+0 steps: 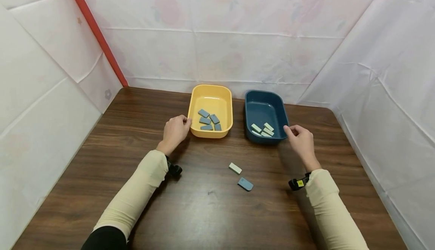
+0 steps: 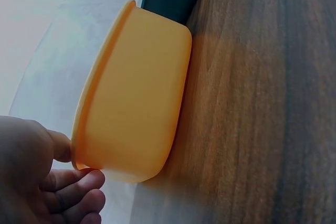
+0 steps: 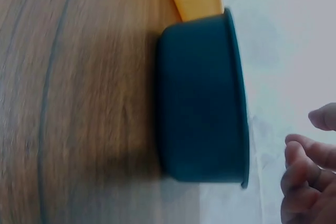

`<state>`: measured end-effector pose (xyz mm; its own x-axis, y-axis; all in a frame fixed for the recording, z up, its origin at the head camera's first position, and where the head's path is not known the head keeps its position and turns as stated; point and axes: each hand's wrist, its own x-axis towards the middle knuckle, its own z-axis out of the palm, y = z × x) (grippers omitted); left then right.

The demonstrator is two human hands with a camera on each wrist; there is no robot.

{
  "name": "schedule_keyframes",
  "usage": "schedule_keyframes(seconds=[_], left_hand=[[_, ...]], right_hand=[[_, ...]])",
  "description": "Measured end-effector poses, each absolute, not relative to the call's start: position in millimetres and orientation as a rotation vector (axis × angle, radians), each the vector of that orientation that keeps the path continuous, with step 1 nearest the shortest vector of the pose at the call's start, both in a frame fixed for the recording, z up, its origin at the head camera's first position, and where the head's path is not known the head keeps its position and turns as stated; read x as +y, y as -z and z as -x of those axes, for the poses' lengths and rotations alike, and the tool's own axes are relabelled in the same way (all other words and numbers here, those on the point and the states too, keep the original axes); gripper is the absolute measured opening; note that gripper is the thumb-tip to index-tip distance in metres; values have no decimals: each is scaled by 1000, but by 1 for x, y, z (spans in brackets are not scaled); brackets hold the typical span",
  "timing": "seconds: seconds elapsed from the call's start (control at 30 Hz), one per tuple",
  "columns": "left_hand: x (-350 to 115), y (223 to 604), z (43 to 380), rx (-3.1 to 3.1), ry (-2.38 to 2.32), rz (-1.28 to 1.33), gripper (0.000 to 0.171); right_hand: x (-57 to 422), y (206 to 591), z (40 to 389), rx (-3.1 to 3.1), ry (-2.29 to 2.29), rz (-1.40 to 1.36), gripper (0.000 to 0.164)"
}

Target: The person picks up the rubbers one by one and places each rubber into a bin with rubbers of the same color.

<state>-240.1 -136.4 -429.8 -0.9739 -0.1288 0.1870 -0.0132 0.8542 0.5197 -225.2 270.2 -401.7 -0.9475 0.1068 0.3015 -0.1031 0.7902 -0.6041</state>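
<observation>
My left hand (image 1: 175, 131) pinches the near left corner of a yellow plastic bin's rim (image 1: 212, 134), with the thumb on one side and the fingers curled on the other in the left wrist view. Several blue-grey rectangular blocks (image 1: 205, 120) lie in this bin. Beside it on the right stands a dark blue bin (image 1: 266, 98), holding several pale green blocks (image 1: 267, 126). My right hand (image 1: 301, 141) is by its near right corner; in the right wrist view the thumb and fingers are parted, with a gap between them and the rim (image 3: 241, 103).
One pale green block (image 1: 235, 168) and one blue-grey block (image 1: 245, 184) lie on the dark wood table (image 1: 210, 219), in front of the bins. White curtains (image 1: 217, 53) hang behind and at both sides. A red pole (image 1: 96, 33) slants at the back left.
</observation>
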Motion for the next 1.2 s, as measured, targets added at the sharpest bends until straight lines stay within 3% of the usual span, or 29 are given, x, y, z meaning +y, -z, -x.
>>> schedule_keyframes(seconds=[0.7,1.2], left_hand=[[-137,433,242,-2804,871,-127,34],[-138,438,241,-2814,905,-131,38]], right_hand=[[232,400,215,-2765,-938,-416,20],[200,409,205,-2899,-858,-716,17]])
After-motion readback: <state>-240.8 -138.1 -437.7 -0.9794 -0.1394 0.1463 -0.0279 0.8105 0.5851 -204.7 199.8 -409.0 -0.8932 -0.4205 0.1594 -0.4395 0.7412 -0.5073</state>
